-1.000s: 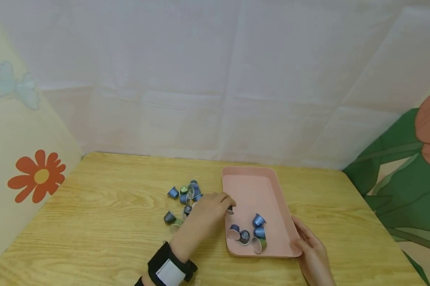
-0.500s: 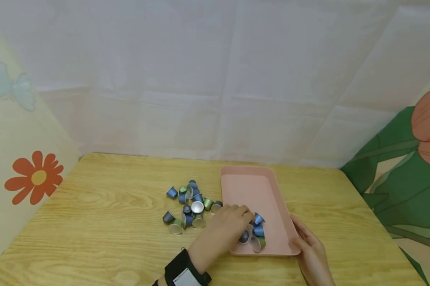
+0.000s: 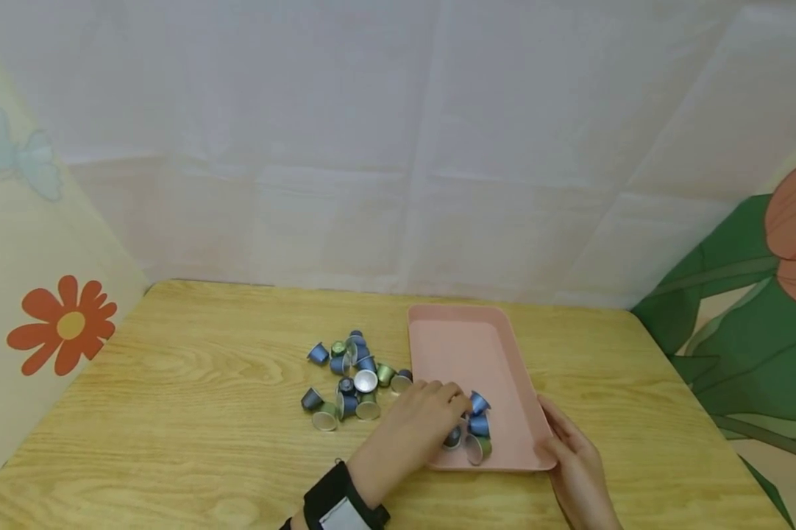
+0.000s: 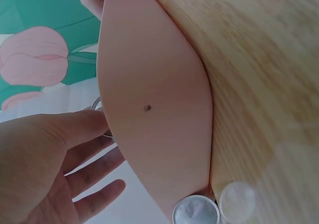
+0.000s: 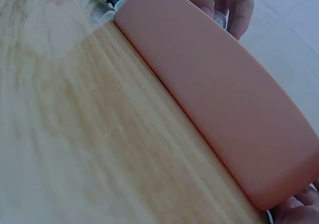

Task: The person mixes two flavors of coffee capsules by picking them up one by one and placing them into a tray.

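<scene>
In the head view, my left hand (image 3: 424,416) is over the near left part of a pink tray (image 3: 460,346). Its thumb and fingers pinch a coffee capsule (image 5: 220,19), whose silvery rim shows in both wrist views. Near the fingertips, two blue capsules (image 3: 480,425), a dark capsule (image 3: 452,439) and a green capsule (image 3: 480,450) lie in the tray; the hand hides part of this group. My right hand (image 3: 578,467) grips the tray's near right corner, thumb at the rim.
Left of the tray, a loose cluster of blue, green and dark capsules, one with its silver lid (image 3: 365,380) up, lies on the wooden table (image 3: 193,383). One dark capsule (image 3: 403,376) sits right by the tray's left wall. A white cloth (image 3: 292,147) hangs behind.
My left hand has moved right, from the tray's left rim to over the capsules inside, carrying a capsule; it has hardly moved over the last half second. My right hand stays at the corner.
</scene>
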A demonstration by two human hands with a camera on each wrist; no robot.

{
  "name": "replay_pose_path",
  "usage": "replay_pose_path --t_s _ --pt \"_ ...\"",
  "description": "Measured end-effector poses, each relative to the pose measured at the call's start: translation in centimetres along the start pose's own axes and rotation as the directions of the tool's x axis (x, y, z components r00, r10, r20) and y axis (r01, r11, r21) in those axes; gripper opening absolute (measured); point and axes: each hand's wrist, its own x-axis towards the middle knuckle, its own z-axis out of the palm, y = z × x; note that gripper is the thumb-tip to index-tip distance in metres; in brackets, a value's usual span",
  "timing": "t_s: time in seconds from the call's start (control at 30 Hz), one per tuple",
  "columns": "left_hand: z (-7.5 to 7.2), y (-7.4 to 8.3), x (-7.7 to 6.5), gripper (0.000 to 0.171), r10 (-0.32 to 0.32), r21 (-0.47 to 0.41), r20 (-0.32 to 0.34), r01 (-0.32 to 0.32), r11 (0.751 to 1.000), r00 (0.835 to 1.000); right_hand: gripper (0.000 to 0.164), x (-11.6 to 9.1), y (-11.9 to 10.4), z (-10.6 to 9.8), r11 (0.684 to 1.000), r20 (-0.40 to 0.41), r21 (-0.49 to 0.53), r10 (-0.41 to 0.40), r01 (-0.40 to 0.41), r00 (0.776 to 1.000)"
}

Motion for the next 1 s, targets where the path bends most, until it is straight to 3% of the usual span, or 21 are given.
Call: replay_pose_path --t_s 0.4,0.57,0.73,0.87,1.0 --pt "-0.4 -0.2 0.1 0.024 -0.027 -0.016 0.024 0.027 0.999 0.999 0.064 0.1 -0.3 0.2 0.993 -0.061 -0.070 0.090 -0.094 0.994" --pt "-1.1 -0.4 0.1 0.028 -0.073 0.030 0.068 0.071 0.997 0.995 0.066 0.2 -0.3 0.3 0.984 -0.074 -0.104 0.139 -0.146 0.988" --pt "-2.6 -1.1 0.1 0.041 -0.130 0.028 0.133 0.127 0.991 0.983 0.067 0.0 -0.3 0.2 0.982 -0.088 -0.098 0.150 -0.159 0.985" --pt "-3.9 -2.1 -0.5 0.032 -0.195 0.021 0.146 0.194 0.981 0.970 0.065 0.0 -0.3 0.2 0.987 -0.082 -0.086 0.128 -0.135 0.988" --pt "-4.9 -3.5 -1.4 0.024 -0.293 -0.021 0.155 0.300 0.954 0.943 0.066 0.3 -0.6 0.3 0.977 -0.088 -0.120 0.168 -0.178 0.982"
